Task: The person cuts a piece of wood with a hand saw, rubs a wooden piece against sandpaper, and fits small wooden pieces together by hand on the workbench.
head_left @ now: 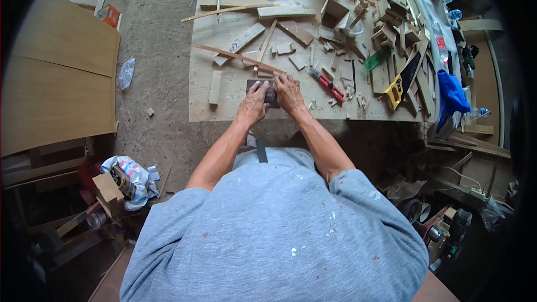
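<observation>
A small dark brown rectangular piece (271,98), possibly sandpaper, lies at the front edge of the workbench (202,113). From its left side, my left hand (254,102) grips it, fingers laid over the top and thumb along the near edge. My right hand (289,94) is closed at its right end, fingers bent downward; whatever is under those fingertips is hidden. Just beyond my hands, a long thin wood strip (239,57) slants across the bench, its end close to my right knuckles. Red-handled pliers or a similar hand tool (330,86) rest to the right.
Wood offcuts (295,32) are scattered over the bench, piled higher on the right. A yellow-handled saw (395,91) leans there by a blue plastic bag (451,92). Left of the bench are a dirt floor (159,39) and a large wooden panel (61,72).
</observation>
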Demonstrator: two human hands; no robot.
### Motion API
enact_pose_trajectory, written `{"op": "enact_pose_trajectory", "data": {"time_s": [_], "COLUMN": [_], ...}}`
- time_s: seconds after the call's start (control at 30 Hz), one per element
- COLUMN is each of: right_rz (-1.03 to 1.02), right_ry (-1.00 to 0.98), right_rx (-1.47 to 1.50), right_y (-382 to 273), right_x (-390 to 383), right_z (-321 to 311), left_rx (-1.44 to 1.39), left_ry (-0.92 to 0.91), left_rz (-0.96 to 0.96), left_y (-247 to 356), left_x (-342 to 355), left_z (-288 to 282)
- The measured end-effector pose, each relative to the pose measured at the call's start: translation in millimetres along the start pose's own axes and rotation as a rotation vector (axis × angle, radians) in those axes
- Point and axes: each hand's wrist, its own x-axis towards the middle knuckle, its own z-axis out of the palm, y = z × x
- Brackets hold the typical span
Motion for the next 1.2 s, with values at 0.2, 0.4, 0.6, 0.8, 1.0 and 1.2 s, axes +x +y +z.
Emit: {"op": "enact_pose_trajectory", "data": {"time_s": [0.2,0.4,0.6,0.8,1.0,1.2], "right_rz": [-0.117,-0.005,0.350,0.572,0.689,0.752], "right_ry": [-0.042,-0.080,-0.177,-0.265,-0.292,-0.301], "right_rx": [-0.016,0.006,0.969,1.913,1.989,1.798], "right_y": [-9.4,-17.2,-5.4,0.9,-11.1,0.3], "right_x": [-27.9,-20.0,-46.6,-38.5,-41.0,-35.8], "right_z": [0.3,-5.8,-44.3,-73.5,-68.5,-30.3], "left_rx": [-0.006,-0.007,0.029,0.125,0.018,-0.324], "left_ry": [0.002,-0.011,-0.001,0.001,0.110,0.073], "left_rz": [-0.040,-0.060,-0.010,0.102,0.177,0.129], "left_y": [-6.4,-9.6,-10.3,-9.0,-1.6,27.1], "left_x": [0.7,0.1,-0.5,-4.3,-4.5,-8.5], "left_z": [2.6,2.2,5.4,-0.8,-8.6,-19.6]}}
